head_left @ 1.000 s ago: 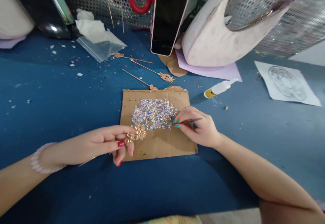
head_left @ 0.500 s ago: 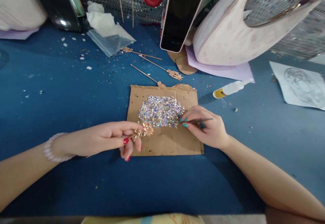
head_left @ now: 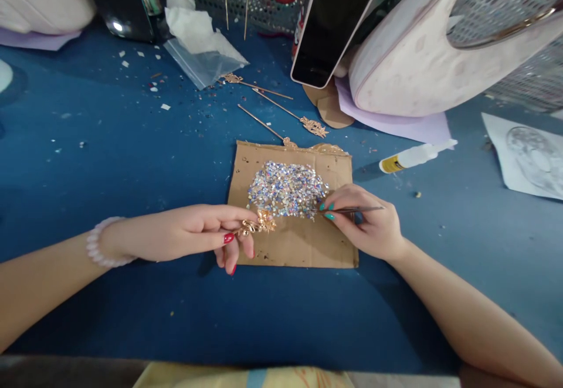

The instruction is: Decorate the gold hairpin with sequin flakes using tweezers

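My left hand [head_left: 206, 232] pinches a gold flower-shaped hairpin [head_left: 265, 221] between thumb and fingers, its ornate end pointing right over a cardboard piece [head_left: 308, 244]. A heap of small shiny shell-like chips [head_left: 288, 186] in blue, white and silver lies spread on that cardboard. In my right hand [head_left: 367, 221] are thin dark tweezers [head_left: 356, 208], gripped between thumb and fingertips. Their tip is at the right lower edge of the chips; whether a chip is caught in it is too small to tell.
Behind the cardboard lie several gold hairpins [head_left: 313, 126] and a plastic bag with tissue [head_left: 197, 42]. A glue bottle [head_left: 416, 156] rests on its side at the right. A phone [head_left: 336, 24] leans by a pale handbag [head_left: 396, 71]; a printed sheet [head_left: 528, 156] is far right.
The whole view has shifted slightly, so everything sits a little further right. Both hands keep their grips and their places over the cardboard.
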{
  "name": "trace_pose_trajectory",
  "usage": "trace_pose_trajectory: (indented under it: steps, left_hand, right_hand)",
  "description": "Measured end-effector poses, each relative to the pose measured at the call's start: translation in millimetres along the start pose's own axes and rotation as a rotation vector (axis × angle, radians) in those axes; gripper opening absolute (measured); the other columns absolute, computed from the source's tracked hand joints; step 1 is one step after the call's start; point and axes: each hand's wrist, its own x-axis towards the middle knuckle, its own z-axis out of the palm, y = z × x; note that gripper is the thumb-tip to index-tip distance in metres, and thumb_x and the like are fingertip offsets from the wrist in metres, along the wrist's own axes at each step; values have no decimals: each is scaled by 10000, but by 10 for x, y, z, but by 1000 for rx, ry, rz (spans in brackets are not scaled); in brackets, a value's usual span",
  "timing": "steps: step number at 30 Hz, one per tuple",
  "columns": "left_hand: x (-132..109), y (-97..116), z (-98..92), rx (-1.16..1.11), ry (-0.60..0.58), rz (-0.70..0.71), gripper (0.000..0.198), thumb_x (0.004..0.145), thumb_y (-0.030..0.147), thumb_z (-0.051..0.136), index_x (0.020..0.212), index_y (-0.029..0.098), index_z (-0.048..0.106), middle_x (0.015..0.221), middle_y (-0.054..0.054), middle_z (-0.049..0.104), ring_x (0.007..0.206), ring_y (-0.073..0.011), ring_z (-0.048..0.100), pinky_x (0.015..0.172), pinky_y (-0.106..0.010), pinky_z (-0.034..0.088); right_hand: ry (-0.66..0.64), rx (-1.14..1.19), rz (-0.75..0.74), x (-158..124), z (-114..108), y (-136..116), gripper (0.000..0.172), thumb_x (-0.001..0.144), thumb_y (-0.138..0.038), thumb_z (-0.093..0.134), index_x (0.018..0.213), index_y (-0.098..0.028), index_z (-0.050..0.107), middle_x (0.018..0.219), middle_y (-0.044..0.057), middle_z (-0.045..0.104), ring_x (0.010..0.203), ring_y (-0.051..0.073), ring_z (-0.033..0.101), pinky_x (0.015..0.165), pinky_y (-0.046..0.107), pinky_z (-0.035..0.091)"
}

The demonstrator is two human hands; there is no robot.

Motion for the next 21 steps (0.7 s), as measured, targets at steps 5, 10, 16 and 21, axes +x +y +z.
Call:
trace_pose_trajectory:
  steps: [5,10,16,21]
  left_hand:
    - [1,25,24,-23,-17,10,498,1175,315,522,1665,249,458,1322,-132,746,936,-151,788,866,-282,652]
    - [-3,26,37,-29,-20,10,487,1176,307,512,1658,257,466,1312,-121,745,912,-143,780,841,-275,653]
    - [32,80,69,36,-7,-22,514,1162,374,537,1652,233,473,1266,-135,752,794,-123,731,742,-260,629]
    - [35,106,88,85,-11,-15,506,1177,344,474,1667,225,433,1284,-143,730,764,-91,687,670,-205,572]
  right_hand:
    - [7,27,6,7,4,-1,201,960,-80,723,1009,-275,731,868,46,826,791,227,814,704,386,685]
    - [15,28,3,-2,10,-1,191,965,-88,725,1008,-273,742,870,47,829,794,226,815,705,382,684]
    - [5,27,-1,6,4,-1,222,946,-58,723,1013,-269,730,871,46,831,790,223,818,723,365,683]
    - [6,5,-41,9,7,10,197,949,-58,711,1015,-244,710,868,52,820,792,211,818,706,332,678]
